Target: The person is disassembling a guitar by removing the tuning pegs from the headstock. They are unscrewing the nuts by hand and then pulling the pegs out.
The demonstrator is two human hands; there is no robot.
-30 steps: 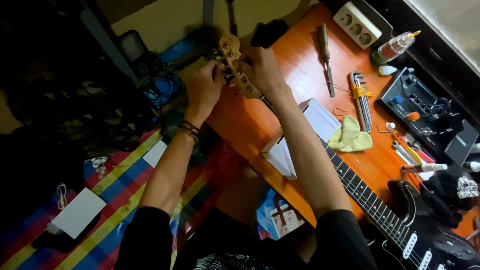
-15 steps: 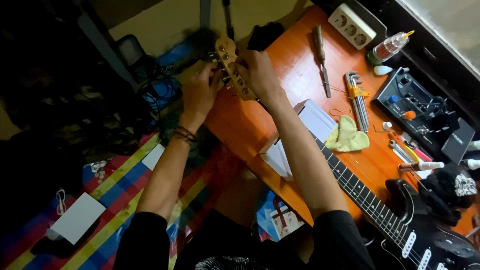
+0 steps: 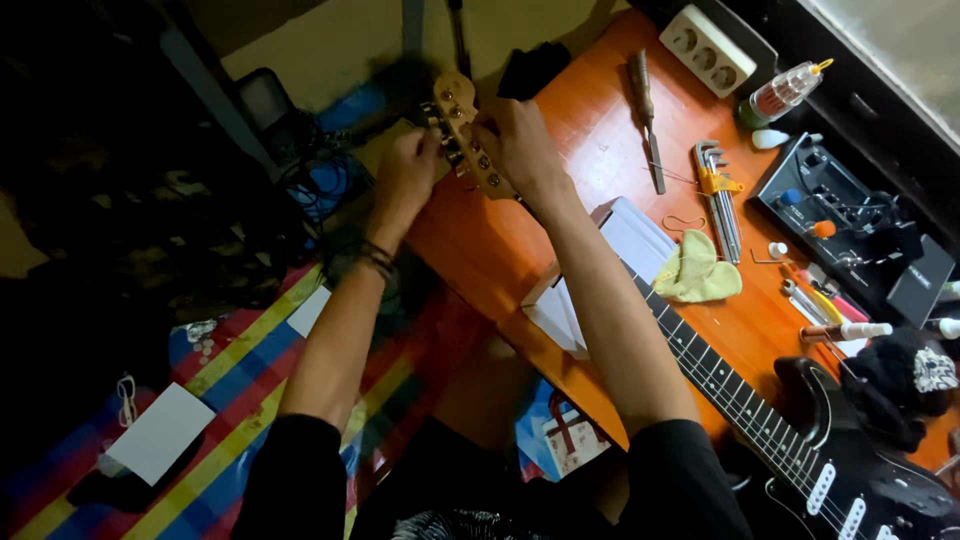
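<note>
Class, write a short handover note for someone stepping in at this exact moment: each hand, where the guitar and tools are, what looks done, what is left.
Left hand: at the tuning pegs on the headstock.
Right hand: gripping the headstock from the other side.
Guitar: black body lies on the orange table, headstock past its edge.
Hex keys and file lie unused.
Done: cannot tell.
Left: the peg work in hand.

I read this as a small home instrument-repair bench. An orange wooden worktop (image 3: 600,150) carries a black electric guitar with white pickups (image 3: 850,480), a set of metal hex keys on a yellow holder (image 3: 718,185), a wooden-handled file (image 3: 645,110), a clear squeeze bottle (image 3: 785,92) and a white power strip (image 3: 710,45). A striped woven floor mat (image 3: 240,350) lies beside it.
</note>
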